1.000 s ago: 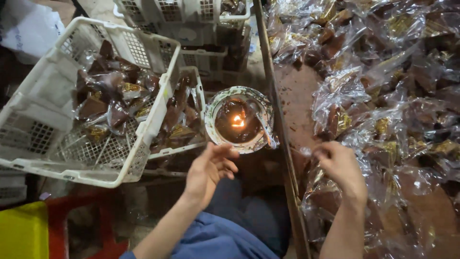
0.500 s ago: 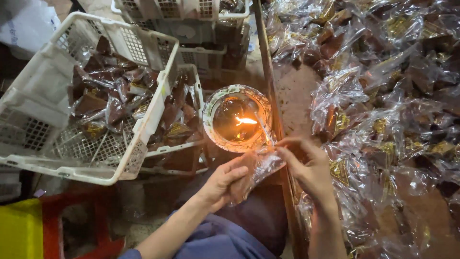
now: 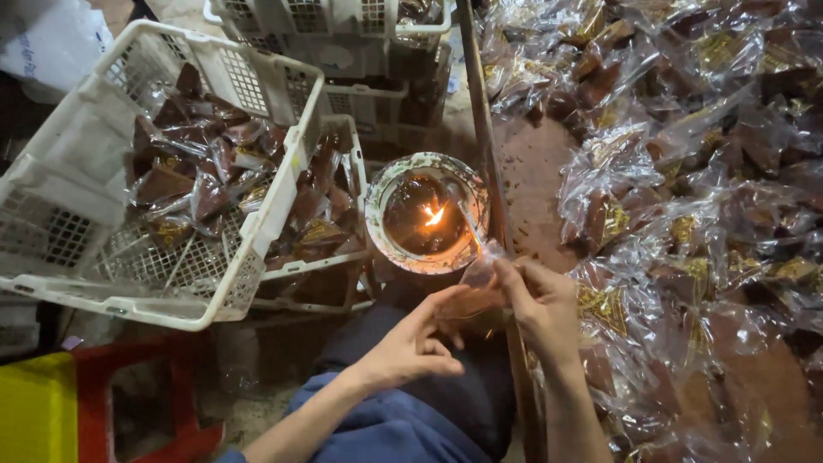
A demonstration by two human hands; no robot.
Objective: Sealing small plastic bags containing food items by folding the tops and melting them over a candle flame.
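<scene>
A clear plastic packet [image 3: 482, 276] with a brown triangular piece inside is held between my two hands just below a round bowl [image 3: 380, 195] that has a small flame [image 3: 435, 215] burning in it. My right hand [image 3: 542, 302] pinches the packet's upper edge, which points at the bowl's rim. My left hand [image 3: 417, 339] supports the packet's lower end from the left, fingers spread under it.
A white slatted crate [image 3: 94, 189] with several filled packets sits at the left, tilted over a second crate [image 3: 343, 154]. More crates [image 3: 343, 26] stand at the top. A wooden edge [image 3: 482, 129] borders a surface heaped with filled packets [image 3: 686, 171]. A red and yellow stool [image 3: 51, 411] is at the bottom left.
My right hand brought a packet from the heap in toward the bowl. My left hand rose to meet it, and both now hold the packet near the flame.
</scene>
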